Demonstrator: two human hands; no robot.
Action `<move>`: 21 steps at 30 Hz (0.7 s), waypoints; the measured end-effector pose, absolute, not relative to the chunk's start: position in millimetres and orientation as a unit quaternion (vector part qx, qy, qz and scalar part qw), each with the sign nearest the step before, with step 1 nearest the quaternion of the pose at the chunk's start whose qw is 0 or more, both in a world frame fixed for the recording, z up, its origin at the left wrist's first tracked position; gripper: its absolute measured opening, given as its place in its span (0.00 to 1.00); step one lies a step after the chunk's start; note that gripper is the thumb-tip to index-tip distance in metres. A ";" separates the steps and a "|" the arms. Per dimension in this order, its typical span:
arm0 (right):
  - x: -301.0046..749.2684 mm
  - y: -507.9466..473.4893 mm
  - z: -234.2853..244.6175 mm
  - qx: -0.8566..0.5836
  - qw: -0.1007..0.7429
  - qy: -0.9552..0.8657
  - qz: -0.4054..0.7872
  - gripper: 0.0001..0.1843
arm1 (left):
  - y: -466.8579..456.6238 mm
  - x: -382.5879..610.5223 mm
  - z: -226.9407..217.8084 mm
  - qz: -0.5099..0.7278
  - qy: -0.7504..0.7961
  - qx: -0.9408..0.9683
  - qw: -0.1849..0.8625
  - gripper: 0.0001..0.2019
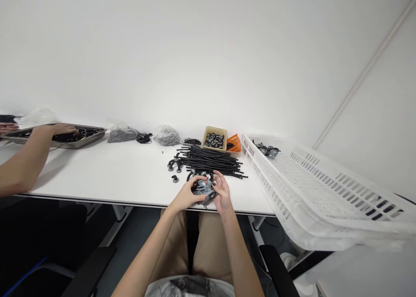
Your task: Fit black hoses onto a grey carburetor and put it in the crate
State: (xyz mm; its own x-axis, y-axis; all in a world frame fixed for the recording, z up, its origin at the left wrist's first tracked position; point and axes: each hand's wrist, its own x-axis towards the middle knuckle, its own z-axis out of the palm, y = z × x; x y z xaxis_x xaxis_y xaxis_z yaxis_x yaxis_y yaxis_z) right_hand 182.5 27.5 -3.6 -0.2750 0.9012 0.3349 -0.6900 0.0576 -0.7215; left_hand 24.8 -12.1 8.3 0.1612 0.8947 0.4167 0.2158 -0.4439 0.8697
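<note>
At the table's front edge, a grey translucent plastic assembly with black fittings point(204, 189) sits between my hands. My left hand point(186, 195) is closed around its left side, thumb along the near edge. On the opposite side, my right hand point(222, 195) grips it, with the fingers by a black upright piece on top. The covered part of the assembly is hidden by my fingers. Just beyond lies a pile of black rubber tubes point(211, 160). Several black elbow fittings with grey ends point(175, 163) stand left of the pile, and a single elbow fitting point(175, 179) stands nearer to me.
A beige bin point(204, 137) of fittings and an orange basket point(238, 143) stand by the wall. White stacked crates point(292, 206) flank the right side, with assemblies inside point(268, 150). Clear bags point(167, 135) sit behind. At left, another person's arm point(29, 158) reaches into a metal tray point(86, 142).
</note>
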 end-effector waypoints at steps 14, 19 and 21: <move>175.6 26.1 -1.8 -0.148 0.597 -0.449 0.649 0.26 | -11.6 23.6 7.4 0.504 0.400 0.690 0.332 0.29; 176.9 26.4 -3.0 -0.138 0.611 -0.436 0.647 0.24 | -12.7 23.8 8.9 0.504 0.399 0.693 0.327 0.29; 179.3 26.8 -3.3 -0.140 0.622 -0.411 0.652 0.22 | -13.2 24.4 9.4 0.502 0.403 0.692 0.327 0.28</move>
